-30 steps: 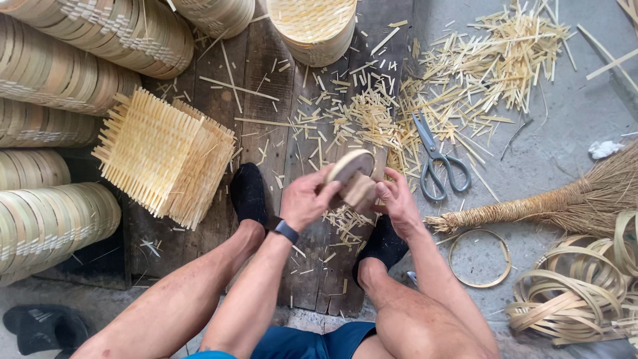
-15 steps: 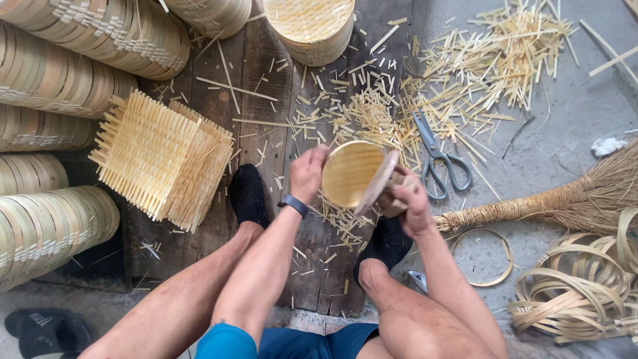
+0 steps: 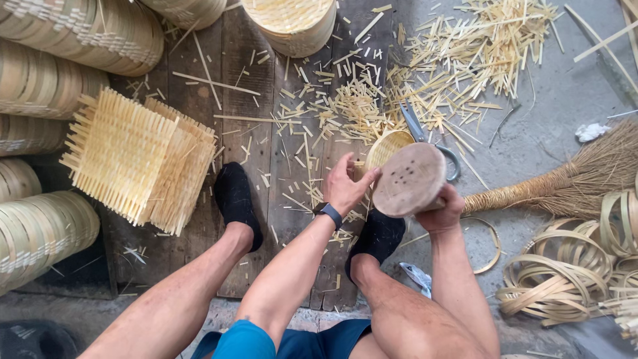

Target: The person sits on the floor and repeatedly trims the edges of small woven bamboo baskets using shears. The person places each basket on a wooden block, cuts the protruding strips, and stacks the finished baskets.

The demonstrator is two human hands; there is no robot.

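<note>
My right hand (image 3: 444,207) gripped the wooden mould (image 3: 409,179) upright while my left hand (image 3: 345,186), fingers loose, steadied the basket (image 3: 389,146) against it.

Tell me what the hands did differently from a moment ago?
The right hand tipped the round wooden block up, so its flat holed face now points at the camera. The little woven basket, whose open mouth showed before, now sits mostly hidden behind it. The left hand moved to the block's left edge. The scissors, broom and stacked baskets stayed put.
</note>
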